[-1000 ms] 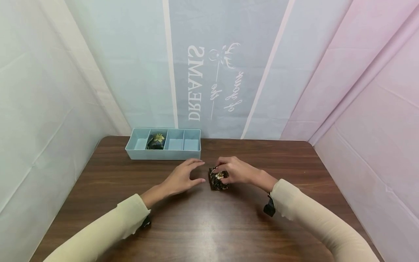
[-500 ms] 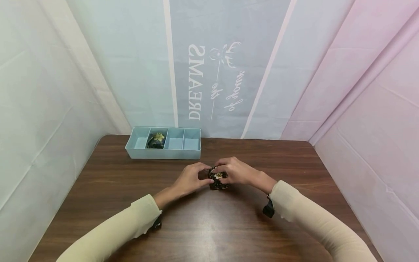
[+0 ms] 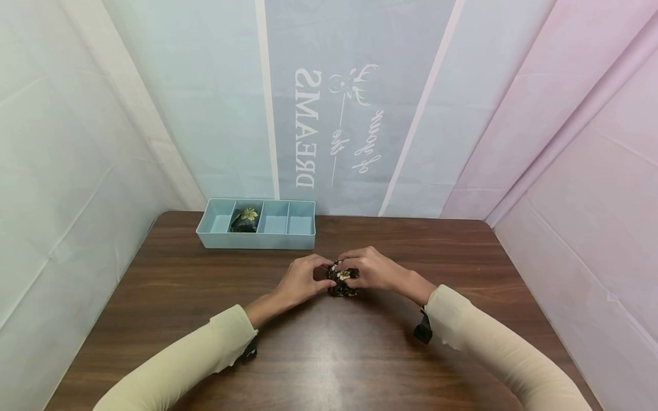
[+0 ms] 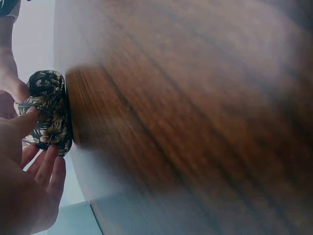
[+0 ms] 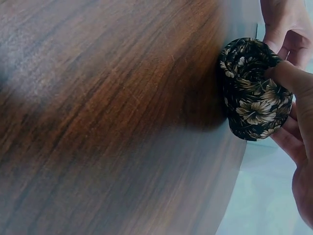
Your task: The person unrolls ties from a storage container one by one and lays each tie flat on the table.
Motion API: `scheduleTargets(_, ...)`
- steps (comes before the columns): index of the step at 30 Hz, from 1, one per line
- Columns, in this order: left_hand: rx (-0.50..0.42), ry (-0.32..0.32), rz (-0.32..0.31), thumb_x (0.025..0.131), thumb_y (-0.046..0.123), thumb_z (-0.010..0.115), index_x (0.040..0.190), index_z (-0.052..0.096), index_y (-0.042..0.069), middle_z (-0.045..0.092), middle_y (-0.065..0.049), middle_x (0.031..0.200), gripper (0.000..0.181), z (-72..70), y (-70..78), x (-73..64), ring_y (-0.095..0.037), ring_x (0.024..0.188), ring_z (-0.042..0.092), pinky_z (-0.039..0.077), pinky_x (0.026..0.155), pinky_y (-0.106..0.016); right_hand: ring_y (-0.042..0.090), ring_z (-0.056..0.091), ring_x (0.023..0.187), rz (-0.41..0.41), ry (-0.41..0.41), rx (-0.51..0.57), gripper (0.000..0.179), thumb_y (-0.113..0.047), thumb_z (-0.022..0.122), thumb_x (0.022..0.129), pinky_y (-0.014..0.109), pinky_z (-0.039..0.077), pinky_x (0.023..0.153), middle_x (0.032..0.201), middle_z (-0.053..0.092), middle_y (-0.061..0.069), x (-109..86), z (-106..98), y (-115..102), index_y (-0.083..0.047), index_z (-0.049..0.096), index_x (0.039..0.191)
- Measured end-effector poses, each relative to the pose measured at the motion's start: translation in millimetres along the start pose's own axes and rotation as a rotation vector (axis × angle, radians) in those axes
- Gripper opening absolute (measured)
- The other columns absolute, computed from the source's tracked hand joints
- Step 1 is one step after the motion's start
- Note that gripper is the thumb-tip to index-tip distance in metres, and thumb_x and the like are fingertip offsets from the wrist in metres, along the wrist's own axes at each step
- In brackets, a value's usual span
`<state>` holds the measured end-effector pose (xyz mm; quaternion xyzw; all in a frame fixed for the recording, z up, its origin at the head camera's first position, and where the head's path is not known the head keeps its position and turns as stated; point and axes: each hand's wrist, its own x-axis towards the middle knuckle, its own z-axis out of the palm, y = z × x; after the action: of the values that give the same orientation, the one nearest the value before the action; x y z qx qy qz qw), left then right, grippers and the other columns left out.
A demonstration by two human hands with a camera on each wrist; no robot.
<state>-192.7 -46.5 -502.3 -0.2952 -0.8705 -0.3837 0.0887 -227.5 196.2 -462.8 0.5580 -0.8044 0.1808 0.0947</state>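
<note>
A rolled-up dark cloth [image 3: 343,276] with cream flowers lies on the wooden table between my two hands. My left hand [image 3: 298,282] pinches its left end, thumb on the near side and fingers on the far side. From the right, my right hand [image 3: 379,268] grips the same roll between thumb and fingers. Coiled layers show at the end of the rolled cloth [image 5: 255,111] in the right wrist view, with a thumb pressed near the opening. In the left wrist view, fingers cover part of the rolled cloth [image 4: 51,117].
A light blue tray [image 3: 259,241] with several compartments stands at the back left of the table [image 3: 329,354]. Its second compartment from the left holds another dark roll [image 3: 245,220] with a yellow-green flower. Fabric curtains [image 3: 231,114] enclose the back and sides.
My left hand has moved right from beside the cloth and now pinches its left end. The flap at the roll's left side is tucked closer. My right hand has barely moved.
</note>
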Motion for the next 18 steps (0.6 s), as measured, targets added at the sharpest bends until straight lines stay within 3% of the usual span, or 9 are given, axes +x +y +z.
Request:
scheduleTargets(10,0.03,-0.022,0.044,0.079,0.014,0.095,0.113,0.077,0.003,0.077,-0.009,0.109,0.04,-2.8,-3.0,-2.7,-0.023,0.099,0.074,0.063,0.086,-0.038,0.015,0.074,0.075,-0.012,0.046,0.001,0.026,-0.001,0.086,0.081,0.018,0.053,0.059,0.115,0.077,0.019,-4.6,3.7,2.1,-0.003,0.08,0.107)
scheduleTargets(18,0.187,-0.105,0.094,0.084,0.022,0.093,0.12,0.077,0.007,0.074,-0.007,0.121,0.042,-6.3,-6.8,-5.0,-0.024,0.111,0.071,0.06,0.097,-0.04,0.015,0.071,0.078,-0.009,0.029,0.003,0.029,-0.002,0.087,0.082,0.021,0.058,0.065,0.115,0.071,0.015,-8.0,2.5,2.7,-0.004,0.079,0.11)
